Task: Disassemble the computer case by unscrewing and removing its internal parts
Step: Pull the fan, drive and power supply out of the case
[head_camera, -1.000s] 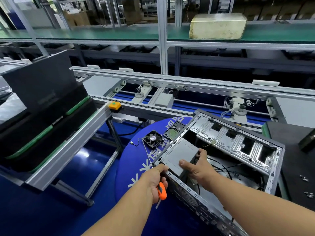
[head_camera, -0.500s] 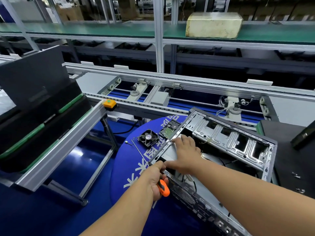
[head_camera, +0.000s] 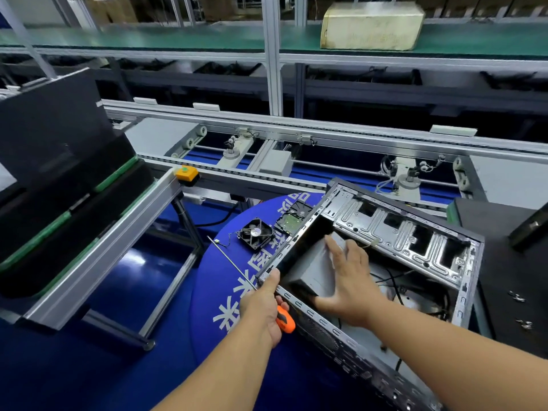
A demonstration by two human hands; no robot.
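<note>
While two hands work at it, one computer case [head_camera: 394,244] lies open on its side on the round blue table [head_camera: 216,280], at about 4 o'clock from the table's middle. Its bare metal inner wall shows stamped ribs and several cut-outs, and black cables lie loose inside. One grey box [head_camera: 314,268] sits tilted in the case's left corner; the right hand [head_camera: 350,280] lies on it with fingers spread flat. The left hand [head_camera: 265,304] grips one orange-handled screwdriver [head_camera: 284,318], thumb against the case rim. At 11 o'clock from the case lie one black fan [head_camera: 255,233] and one hard drive [head_camera: 292,219].
</note>
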